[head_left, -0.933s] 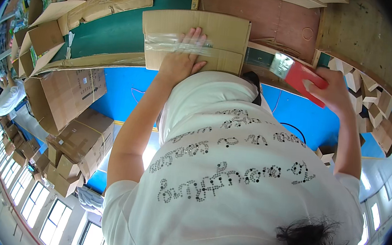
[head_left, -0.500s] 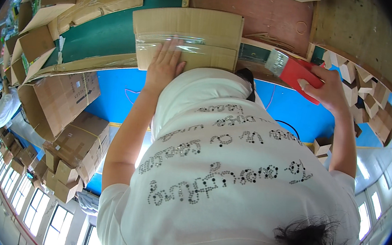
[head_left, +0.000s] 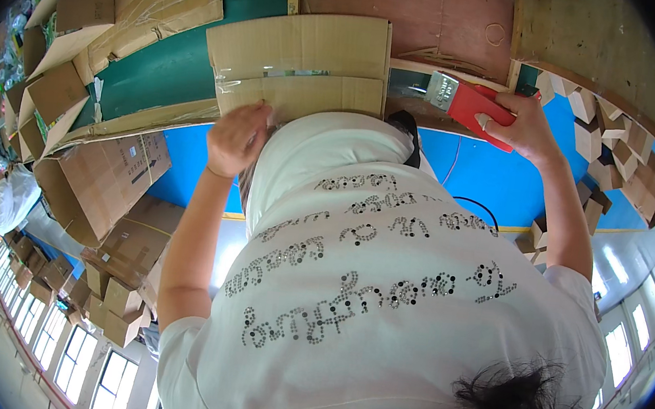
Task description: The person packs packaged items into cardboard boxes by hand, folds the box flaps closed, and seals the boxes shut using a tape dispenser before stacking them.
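Note:
A flat brown cardboard box [head_left: 302, 62] lies on the green work surface [head_left: 165, 76], with clear tape along its middle seam. My left hand [head_left: 237, 139] is at the box's near left corner with its fingers curled against the edge; I cannot tell whether it grips the cardboard. My right hand [head_left: 521, 127] is raised to the right of the box and holds a red tape dispenser [head_left: 469, 106] by its handle, the metal end pointing toward the box. A white shirt with dotted lettering fills the lower part of the view.
Folded and open cartons [head_left: 67, 25] are stacked at the left, with more cartons [head_left: 98, 180] below them. Several small boxes [head_left: 591, 128] lie at the right on the blue floor [head_left: 475, 164]. A brown wooden board [head_left: 443, 17] lies beyond the box.
My left hand has slid off the taped seam back to the box's near corner and curled. My right hand has brought the red dispenser nearer the box.

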`<action>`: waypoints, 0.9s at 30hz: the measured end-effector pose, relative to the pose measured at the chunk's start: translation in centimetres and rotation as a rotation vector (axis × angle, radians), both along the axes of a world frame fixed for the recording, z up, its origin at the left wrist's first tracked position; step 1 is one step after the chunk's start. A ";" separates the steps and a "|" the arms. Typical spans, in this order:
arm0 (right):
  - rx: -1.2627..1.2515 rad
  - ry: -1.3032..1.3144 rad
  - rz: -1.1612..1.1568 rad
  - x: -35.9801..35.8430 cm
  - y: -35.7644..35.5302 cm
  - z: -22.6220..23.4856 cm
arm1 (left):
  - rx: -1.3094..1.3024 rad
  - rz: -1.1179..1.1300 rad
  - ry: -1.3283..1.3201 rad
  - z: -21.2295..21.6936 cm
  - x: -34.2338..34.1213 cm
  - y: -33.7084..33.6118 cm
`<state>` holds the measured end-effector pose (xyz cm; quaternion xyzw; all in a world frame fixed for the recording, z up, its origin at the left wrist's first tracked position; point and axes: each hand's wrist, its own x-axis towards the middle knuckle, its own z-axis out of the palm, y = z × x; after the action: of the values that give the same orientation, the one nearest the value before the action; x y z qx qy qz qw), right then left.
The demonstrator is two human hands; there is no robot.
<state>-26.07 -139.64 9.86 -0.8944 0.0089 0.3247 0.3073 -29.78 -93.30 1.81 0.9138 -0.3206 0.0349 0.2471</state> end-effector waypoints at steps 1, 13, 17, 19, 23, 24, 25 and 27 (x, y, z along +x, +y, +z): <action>-0.021 0.019 0.015 0.0 0.0 0.1 | -0.090 0.047 -0.018 0.7 1.5 -0.2; -0.053 0.064 -0.033 0.7 0.4 -1.3 | 0.174 0.358 -0.080 -2.9 11.9 -4.9; 0.064 -0.061 0.000 -0.1 -0.3 -3.0 | 0.169 0.322 -0.100 -3.2 12.2 -4.6; 0.027 -0.048 0.012 0.1 -0.3 -3.6 | 0.140 0.248 -0.113 -2.5 11.8 -4.2; -0.119 -0.109 0.146 1.3 2.5 -3.0 | 0.226 0.236 -0.118 -2.1 11.3 -4.0; -0.230 -0.155 0.236 1.7 3.5 -2.9 | 0.226 0.244 -0.121 -2.1 11.5 -4.0; -0.262 -0.157 0.260 2.1 4.9 -2.5 | 0.227 0.255 -0.123 -2.1 11.5 -4.0; -0.315 -0.151 0.252 2.4 7.8 -1.5 | 0.212 0.231 -0.131 -1.9 11.7 -4.6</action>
<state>-23.63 -131.89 8.31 -0.9472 -0.0755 0.2875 0.1206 -18.04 -97.85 -0.05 0.9613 -0.2309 0.0882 0.1221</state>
